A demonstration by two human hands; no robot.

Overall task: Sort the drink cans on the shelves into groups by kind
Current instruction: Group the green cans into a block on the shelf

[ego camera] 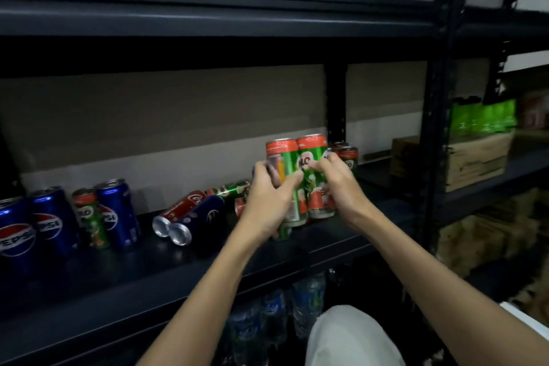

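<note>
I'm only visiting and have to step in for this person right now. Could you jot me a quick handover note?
Left hand grips one upright green can; right hand grips the green can beside it.
Done: more green cans stand behind them at the right of the middle shelf.
Left: a green can stands among the blue Pepsi cans on the left; a red can, a blue can and a green one lie toppled mid-shelf.

Two green Milo cans [300, 178] upright, side by side, mid-shelf; blue Pepsi cans [44, 223] upright at left.
</note>
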